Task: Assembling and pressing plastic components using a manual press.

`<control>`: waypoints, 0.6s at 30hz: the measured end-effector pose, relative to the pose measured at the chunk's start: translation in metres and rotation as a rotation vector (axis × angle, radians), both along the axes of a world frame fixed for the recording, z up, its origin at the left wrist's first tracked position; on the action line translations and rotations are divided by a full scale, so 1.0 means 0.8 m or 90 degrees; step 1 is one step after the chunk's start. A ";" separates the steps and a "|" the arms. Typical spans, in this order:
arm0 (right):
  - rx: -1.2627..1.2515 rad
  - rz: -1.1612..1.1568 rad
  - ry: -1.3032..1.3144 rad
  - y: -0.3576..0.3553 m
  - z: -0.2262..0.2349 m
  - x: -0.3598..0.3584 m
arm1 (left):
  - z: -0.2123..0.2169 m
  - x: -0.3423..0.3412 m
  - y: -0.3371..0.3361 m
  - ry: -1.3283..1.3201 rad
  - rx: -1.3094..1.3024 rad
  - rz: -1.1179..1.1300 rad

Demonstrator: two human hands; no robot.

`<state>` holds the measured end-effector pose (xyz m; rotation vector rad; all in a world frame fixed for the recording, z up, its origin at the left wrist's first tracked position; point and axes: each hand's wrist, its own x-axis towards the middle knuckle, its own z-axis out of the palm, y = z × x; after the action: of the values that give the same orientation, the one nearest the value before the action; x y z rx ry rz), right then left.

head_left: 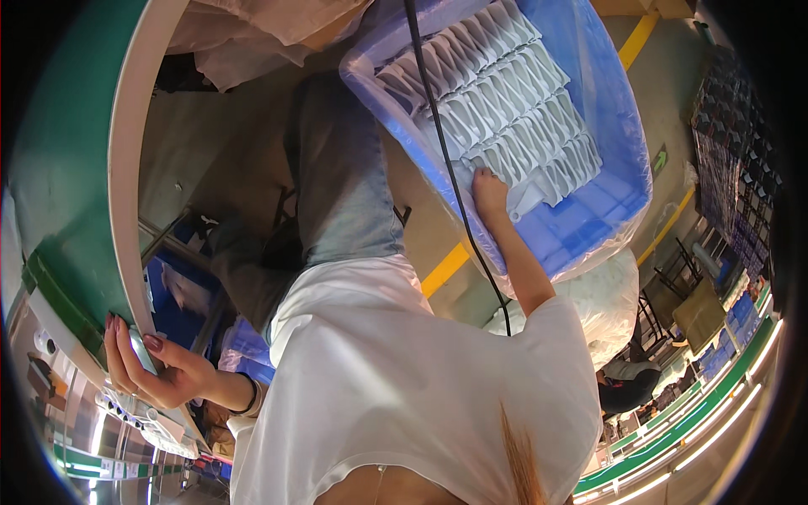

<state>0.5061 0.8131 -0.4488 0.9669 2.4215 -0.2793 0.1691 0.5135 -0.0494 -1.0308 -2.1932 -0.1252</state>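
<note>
R hand (490,198), 2 o'clock: fingertips partly hidden; can't tell if gripping white parts (513,109). L hand (160,377), 8 o'clock, hides much of small shiny obj (144,349); type unclear. Blue bin (624,160), approx 1 o'clock, plus plastic sheeting (252,25), 11 o'clock, cut off at top. Distant shelving (715,404), 4 o'clock: contents too sm. to ID.

Bin (572,231) super blue, parts (497,109) inside whitish grey, kinda wavy row pattern. Cable (431,97) black. Counter (67,168) green, edge (123,126) pale. Shirt (438,362) plain white, jeans (345,194) faded blue. Floor stripe (446,269) yellow.

Two hands (491,195), one black cable (433,105), one large blue bin (555,241), dozens of white pieces (505,101)
</note>
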 end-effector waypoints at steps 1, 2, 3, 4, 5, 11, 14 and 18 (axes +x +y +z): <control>0.000 0.001 -0.001 0.001 -0.005 0.007 | 0.000 -0.001 0.000 0.000 -0.010 -0.003; -0.012 0.031 0.071 0.002 -0.009 0.015 | 0.001 -0.002 0.000 0.001 -0.020 -0.007; -0.025 0.063 0.143 0.003 -0.006 0.011 | 0.000 -0.002 -0.001 0.001 -0.020 -0.005; -0.026 0.064 0.143 0.003 -0.002 0.009 | -0.001 -0.002 -0.001 -0.001 -0.024 -0.005; -0.047 0.059 0.186 0.004 0.004 0.007 | -0.001 -0.003 0.000 -0.002 -0.029 -0.004; -0.154 -0.086 0.197 0.020 0.036 0.002 | -0.002 -0.001 -0.002 -0.015 -0.027 0.003; -0.050 -0.176 0.257 0.025 0.059 -0.006 | -0.002 -0.001 -0.005 -0.013 -0.021 -0.003; 0.069 -0.113 0.364 0.042 0.018 0.021 | -0.003 -0.002 0.003 -0.017 0.033 -0.018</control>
<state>0.5227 0.8469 -0.4343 1.2933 2.8842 -0.5566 0.1671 0.5158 -0.0521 -1.0368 -2.1884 -0.2089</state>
